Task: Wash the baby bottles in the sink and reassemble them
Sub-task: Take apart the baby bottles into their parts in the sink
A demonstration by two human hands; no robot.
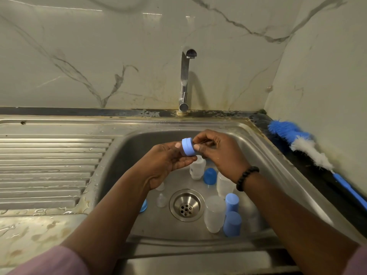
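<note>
Both hands hold 1 blue plastic screw ring above the steel sink.
Left hand cradles it; right hand pinches its edge.

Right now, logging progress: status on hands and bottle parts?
Both hands hold blue collar ring over sink. Bottles, caps below. Tap off.

A blue screw ring is held on its side above the steel sink. On the basin floor lie clear bottles, blue caps and a small clear teat, scattered around the drain.
</note>
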